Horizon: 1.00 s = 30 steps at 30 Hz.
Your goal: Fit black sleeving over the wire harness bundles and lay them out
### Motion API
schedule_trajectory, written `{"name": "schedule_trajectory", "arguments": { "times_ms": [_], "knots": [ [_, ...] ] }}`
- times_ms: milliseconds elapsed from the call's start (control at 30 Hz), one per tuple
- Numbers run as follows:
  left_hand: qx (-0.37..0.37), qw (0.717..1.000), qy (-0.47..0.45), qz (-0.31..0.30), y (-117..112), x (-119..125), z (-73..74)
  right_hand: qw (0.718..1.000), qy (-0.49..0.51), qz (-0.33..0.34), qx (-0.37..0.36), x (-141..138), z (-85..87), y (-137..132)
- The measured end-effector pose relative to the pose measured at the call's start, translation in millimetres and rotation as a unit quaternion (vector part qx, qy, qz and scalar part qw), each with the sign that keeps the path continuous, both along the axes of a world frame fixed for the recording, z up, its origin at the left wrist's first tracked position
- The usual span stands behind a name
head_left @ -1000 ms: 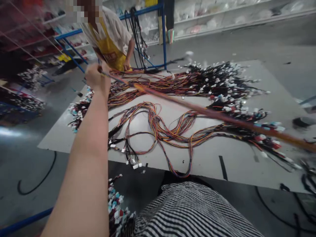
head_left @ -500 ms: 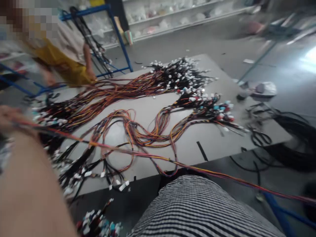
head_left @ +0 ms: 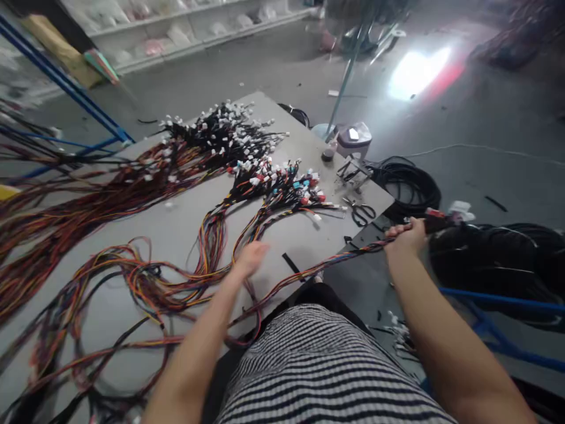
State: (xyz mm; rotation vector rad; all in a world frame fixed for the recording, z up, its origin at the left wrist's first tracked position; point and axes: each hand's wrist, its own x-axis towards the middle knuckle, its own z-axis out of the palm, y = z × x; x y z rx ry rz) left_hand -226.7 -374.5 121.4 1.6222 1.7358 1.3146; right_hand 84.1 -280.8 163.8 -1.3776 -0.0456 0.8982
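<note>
My right hand (head_left: 406,237) is closed around a wire harness (head_left: 326,261) near its end, off the table's right corner. White and red connectors (head_left: 459,212) stick out past that hand. From there the harness slants down to the left, over the table's front edge and in front of my body. My left hand (head_left: 252,259) is over the table, just above the bundled wires, and motion smears its fingers. Below it lie looped orange, red and dark wires (head_left: 154,288). Farther back are two harness ends with white, red and blue connectors (head_left: 291,185).
A large harness pile (head_left: 225,132) covers the back of the grey table (head_left: 273,227). Scissors (head_left: 361,212) lie by the right corner. Black cable coils (head_left: 404,185) are beyond it, and a blue frame (head_left: 507,341) stands at lower right. Shelves (head_left: 176,29) line the back.
My view has swung right, and the co-worker is out of sight. My left hand has come from the far left to over the table's middle. My right hand has come into view holding the harness.
</note>
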Motion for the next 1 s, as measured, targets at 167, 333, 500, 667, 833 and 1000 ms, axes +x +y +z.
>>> {"name": "schedule_trajectory", "arguments": {
  "times_ms": [167, 333, 500, 667, 833, 1000],
  "knots": [
    [-0.198, 0.909, -0.093, -0.354, 100, 158, -40.9, 1.0, -0.011, 0.0, 0.012, 11, -22.7, 88],
    [-0.282, 0.906, -0.067, -0.31, 206, 209, -62.7, 0.986, -0.12, 0.113, 0.006, 39, -60.0, 193],
    [-0.295, 0.934, -0.016, -0.199, 312, 202, -86.8, 0.882, -0.359, 0.305, -0.012, 56, -88.4, 286],
    [-0.367, 0.916, 0.021, -0.159, 361, 209, -105.3, 0.808, -0.484, 0.318, -0.113, 53, -105.1, 329],
    [-0.448, 0.881, -0.066, -0.135, 364, 207, -111.2, 0.705, -0.54, 0.403, -0.221, 70, -98.3, 328],
    [-0.488, 0.799, -0.295, -0.191, 371, 200, -114.5, 0.574, -0.619, 0.533, -0.064, 53, -109.8, 230]
  ]
}}
